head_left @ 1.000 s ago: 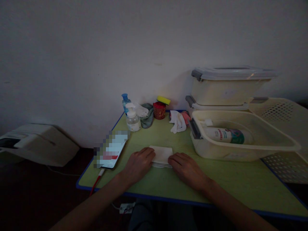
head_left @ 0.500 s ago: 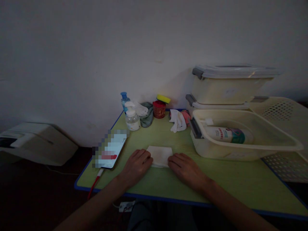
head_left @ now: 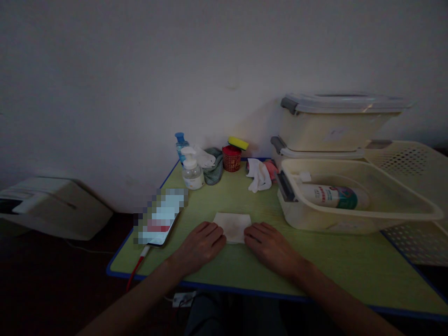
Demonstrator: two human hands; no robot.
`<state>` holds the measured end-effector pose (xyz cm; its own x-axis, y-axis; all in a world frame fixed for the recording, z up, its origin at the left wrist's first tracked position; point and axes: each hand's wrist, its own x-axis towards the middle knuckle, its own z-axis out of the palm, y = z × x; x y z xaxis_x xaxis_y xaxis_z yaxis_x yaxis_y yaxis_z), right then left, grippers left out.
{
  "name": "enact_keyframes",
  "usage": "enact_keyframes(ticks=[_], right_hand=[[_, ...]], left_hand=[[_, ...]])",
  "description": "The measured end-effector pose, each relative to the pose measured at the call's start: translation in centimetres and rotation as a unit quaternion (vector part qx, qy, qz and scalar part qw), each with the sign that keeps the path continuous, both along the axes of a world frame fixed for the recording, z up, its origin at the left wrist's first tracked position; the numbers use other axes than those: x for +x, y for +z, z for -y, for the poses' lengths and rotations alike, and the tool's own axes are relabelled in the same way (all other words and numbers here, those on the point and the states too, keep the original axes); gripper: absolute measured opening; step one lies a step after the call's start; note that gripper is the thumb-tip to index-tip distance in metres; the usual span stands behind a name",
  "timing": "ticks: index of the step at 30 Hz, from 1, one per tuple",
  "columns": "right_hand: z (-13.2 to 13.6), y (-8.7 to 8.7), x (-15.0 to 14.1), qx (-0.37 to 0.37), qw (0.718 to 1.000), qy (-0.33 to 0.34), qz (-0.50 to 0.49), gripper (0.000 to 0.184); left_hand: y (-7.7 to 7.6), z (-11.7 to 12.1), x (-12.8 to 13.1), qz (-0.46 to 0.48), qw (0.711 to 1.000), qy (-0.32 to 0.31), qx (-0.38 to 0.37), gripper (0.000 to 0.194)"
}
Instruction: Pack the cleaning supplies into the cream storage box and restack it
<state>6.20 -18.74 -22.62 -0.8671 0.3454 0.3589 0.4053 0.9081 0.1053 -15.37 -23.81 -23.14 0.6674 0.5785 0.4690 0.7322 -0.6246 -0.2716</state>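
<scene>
A small folded white cloth (head_left: 234,227), perhaps a paper napkin, lies flat on the green tabletop in front of me. My left hand (head_left: 203,245) is closed at its lower left edge, fingers curled together over the side. At the right edge my right hand (head_left: 269,242) grips with bent fingers, its thumb hidden beneath. Both palms face down close to the table, and the cloth's upper edge shows between them as a straight line.
A lit phone (head_left: 164,219) on a red cable lies left. Behind stand a pump bottle (head_left: 193,175), a blue-capped bottle (head_left: 181,148), a red basket (head_left: 231,159) with a yellow sponge (head_left: 238,143) and crumpled cloths (head_left: 259,175). At right, an open bin (head_left: 315,221) holds a white bottle (head_left: 325,196).
My left hand has slid down along the cloth's left side, toward its lower corner. The layer that stuck out below now lines up more evenly. My right hand has barely moved.
</scene>
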Motion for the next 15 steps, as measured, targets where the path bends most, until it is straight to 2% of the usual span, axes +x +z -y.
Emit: enact_keyframes(ticks=[15], right_hand=[[-0.16, 0.50, 0.03, -0.021, 0.998, 0.027, 0.051, 0.004]], left_hand=[[0.36, 0.58, -0.42, -0.043, 0.998, -0.009, -0.042, 0.008]])
